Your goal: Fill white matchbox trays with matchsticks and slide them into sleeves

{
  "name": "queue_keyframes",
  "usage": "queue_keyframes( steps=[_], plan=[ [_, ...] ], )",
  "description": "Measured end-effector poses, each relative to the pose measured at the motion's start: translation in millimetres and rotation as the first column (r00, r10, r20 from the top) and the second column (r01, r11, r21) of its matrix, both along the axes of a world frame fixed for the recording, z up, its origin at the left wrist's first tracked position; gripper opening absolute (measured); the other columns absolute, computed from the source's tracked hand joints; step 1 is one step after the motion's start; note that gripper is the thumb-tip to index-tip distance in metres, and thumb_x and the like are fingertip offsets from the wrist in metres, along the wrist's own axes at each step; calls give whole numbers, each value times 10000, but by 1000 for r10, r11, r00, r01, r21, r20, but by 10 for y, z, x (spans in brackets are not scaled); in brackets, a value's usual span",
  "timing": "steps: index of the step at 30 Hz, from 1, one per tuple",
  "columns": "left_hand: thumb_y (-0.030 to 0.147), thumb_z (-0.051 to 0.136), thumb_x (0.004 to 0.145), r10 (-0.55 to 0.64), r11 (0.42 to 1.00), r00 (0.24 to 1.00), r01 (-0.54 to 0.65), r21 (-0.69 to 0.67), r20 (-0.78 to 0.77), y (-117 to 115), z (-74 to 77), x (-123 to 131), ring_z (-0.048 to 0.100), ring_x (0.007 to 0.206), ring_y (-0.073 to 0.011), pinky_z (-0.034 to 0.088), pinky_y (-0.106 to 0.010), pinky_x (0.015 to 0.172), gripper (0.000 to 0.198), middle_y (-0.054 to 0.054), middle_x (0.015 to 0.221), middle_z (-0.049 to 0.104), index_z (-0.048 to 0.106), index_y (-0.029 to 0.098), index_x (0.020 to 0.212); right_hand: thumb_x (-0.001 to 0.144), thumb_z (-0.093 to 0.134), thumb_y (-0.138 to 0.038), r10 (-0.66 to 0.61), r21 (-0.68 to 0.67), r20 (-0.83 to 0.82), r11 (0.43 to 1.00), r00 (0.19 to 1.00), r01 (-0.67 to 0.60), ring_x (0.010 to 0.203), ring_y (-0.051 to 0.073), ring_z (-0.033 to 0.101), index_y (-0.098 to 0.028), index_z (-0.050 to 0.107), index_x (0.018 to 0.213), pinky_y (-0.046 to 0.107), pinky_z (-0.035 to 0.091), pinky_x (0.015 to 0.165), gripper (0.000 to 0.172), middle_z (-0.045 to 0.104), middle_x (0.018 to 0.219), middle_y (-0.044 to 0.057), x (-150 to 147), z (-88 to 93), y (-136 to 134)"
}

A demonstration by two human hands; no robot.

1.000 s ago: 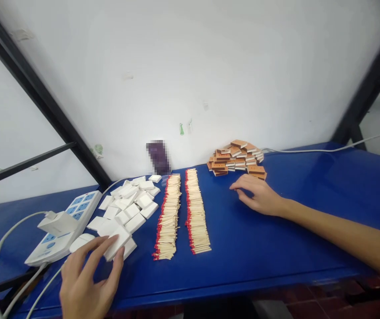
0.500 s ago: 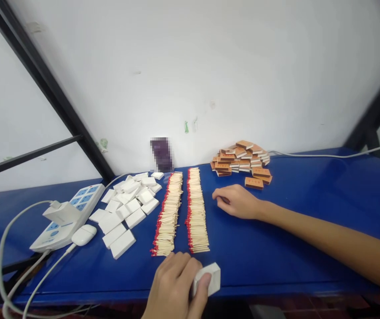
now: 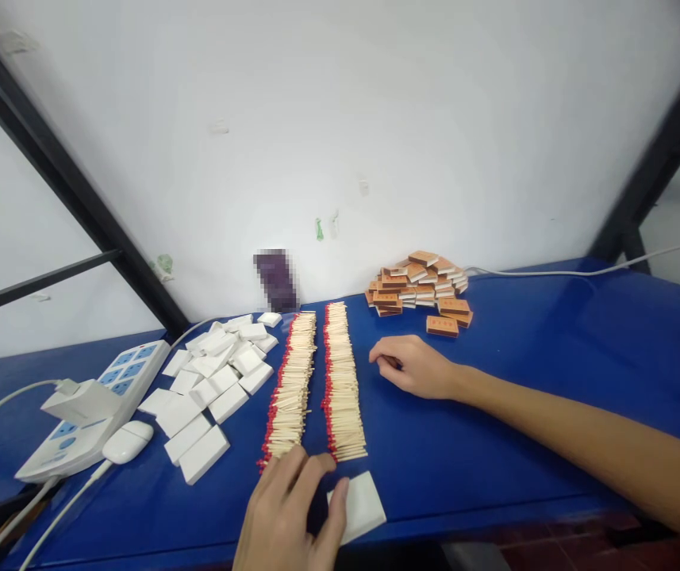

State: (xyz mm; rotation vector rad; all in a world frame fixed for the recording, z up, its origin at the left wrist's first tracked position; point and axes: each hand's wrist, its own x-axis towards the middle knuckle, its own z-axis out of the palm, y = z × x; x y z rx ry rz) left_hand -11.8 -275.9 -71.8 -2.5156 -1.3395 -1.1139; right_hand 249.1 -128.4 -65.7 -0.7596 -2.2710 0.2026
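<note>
One blue table [image 3: 524, 381] ran the full width of the view, set against a white wall [image 3: 375, 119] with black frame bars [image 3: 71, 190] slanting across it at either side. Two long rows of matches lay side by side down the middle of the table, the left row [image 3: 289, 388] and the right row [image 3: 340, 381] near each other but apart, all red heads pointing left. Left of them spread a loose heap of white trays [image 3: 214, 373], some overlapping. At the back, right of the rows, was a pile of orange sleeves [image 3: 416, 281], with one orange sleeve [image 3: 442, 326] lying alone just in front of it. A white power strip [image 3: 95, 396] with blue sockets sat at the far left, a plug adapter [image 3: 74, 399] standing in it. A grey cable [image 3: 583, 270] trailed along the wall behind the pile.

The right hand [image 3: 414, 369] rested on the table just right of the right row, its fingers curled and thumb against forefinger; whether anything was pinched there could not be told. The left hand [image 3: 292, 515] lay at the near edge, knuckles bent by the near ends of both rows, not closed on anything, only its thumb resting on the left edge of a white box [image 3: 360, 503]. That box lay flat at the table's near edge, just in front of the right row. A small white earbud case [image 3: 127, 442] sat beside the power strip.
</note>
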Motion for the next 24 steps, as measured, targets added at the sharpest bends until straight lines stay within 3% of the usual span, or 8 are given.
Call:
queue_keyframes(
  steps=[2,7,11,14,19,24],
  plan=[
    [184,500,1009,3,1000,998,-3,-7,55,-14,51,-19,614,763,-183,491,-292,732,114,-18,831,608,571,226,931,872,494,-95,19,42,7,999,1000,-20,566,114,531,-143,668,891,235,401,587,182,622,680,3,-2,22,-36],
    [94,499,954,-55,995,984,68,-75,169,-71,136,-75,477,569,-120,387,-241,551,276,43,657,424,366,231,754,885,518,-151,146,217,167,959,975,-181,677,137,538,-156,675,918,264,386,626,161,634,819,43,-107,129,-342],
    [77,525,932,-73,990,954,104,-94,289,-172,58,-113,386,517,-107,314,-253,499,308,56,632,359,346,231,735,901,548,-225,228,261,287,916,930,-305,626,136,472,-179,660,875,291,345,599,123,601,778,11,-228,145,-574],
    [32,562,900,-59,998,942,62,0,329,-247,-18,-145,336,500,-103,320,-257,516,356,66,598,303,343,225,697,946,525,-271,245,280,354,893,902,-353,624,141,463,-184,657,905,308,324,595,163,609,808,13,-251,127,-629],
    [9,546,885,-108,994,965,102,38,238,-224,48,-173,352,490,-94,297,-257,510,346,72,574,317,350,218,691,990,489,-273,235,278,448,880,863,-384,615,139,452,-185,652,954,318,307,605,189,606,837,18,-232,139,-630],
    [85,519,875,-150,988,987,151,-10,62,-138,124,-140,443,547,-123,377,-302,628,222,54,611,438,404,223,745,983,485,-249,250,242,430,894,867,-378,607,144,441,-188,668,953,319,315,610,195,604,821,13,-255,126,-640]
  ],
)
